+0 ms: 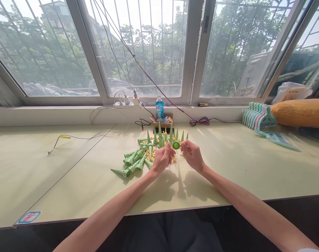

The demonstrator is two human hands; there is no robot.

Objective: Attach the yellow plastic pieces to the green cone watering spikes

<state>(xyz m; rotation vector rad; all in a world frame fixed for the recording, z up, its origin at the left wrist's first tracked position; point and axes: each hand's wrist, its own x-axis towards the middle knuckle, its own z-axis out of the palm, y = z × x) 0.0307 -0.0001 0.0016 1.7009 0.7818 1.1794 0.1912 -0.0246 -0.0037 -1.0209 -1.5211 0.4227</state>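
A hollow green cone (pixel 176 145) is held up between my hands, its round open end turned toward me. My left hand (pixel 162 158) is closed, with fingertips pinching at the cone's left edge. From the other side, my right hand (pixel 193 154) is closed too, its thumb and forefinger at the cone's right edge. Whether a small part is also in the fingers cannot be made out. Just left of my left hand lie several green cones (pixel 134 161) in a heap. Behind my hands more cones (pixel 159 134) stand point up, among small yellow pieces (pixel 151 154).
A blue-labelled bottle (pixel 159 109) stands in a small cardboard box (pixel 163 122) at the back. Cables (pixel 200 121) and a power strip (pixel 126 102) are by the window. Pale green plastic tools (pixel 259 117) and an orange cushion (pixel 301 113) lie at the right.
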